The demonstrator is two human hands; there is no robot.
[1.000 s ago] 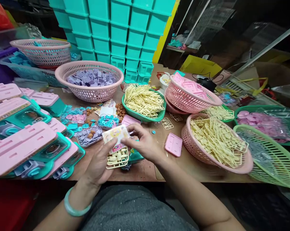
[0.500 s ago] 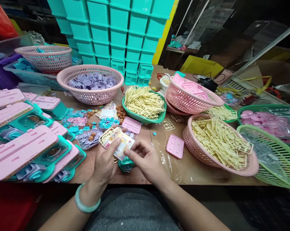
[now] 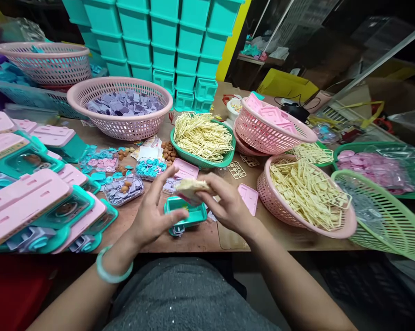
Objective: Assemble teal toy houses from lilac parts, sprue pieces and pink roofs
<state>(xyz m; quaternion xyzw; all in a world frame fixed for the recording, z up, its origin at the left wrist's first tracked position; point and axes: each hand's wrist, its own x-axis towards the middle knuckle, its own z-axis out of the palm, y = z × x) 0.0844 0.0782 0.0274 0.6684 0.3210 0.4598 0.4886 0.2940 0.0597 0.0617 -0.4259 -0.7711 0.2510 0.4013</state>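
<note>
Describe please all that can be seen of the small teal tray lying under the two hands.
The small teal tray looks like glossy plastic, rectangular with rounded corners and a raised rim. It lies flat, open side up, near the wooden table's front edge. The left hand's thumb lies across its left end; the right hand holds a yellowish bundle just above it.

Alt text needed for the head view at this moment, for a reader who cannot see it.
Over a teal toy tray at the table's near edge, the right hand pinches a cream plastic parts frame, blurred, with the open left hand beside it. Baskets of cream frames and purple pieces surround them.
</note>
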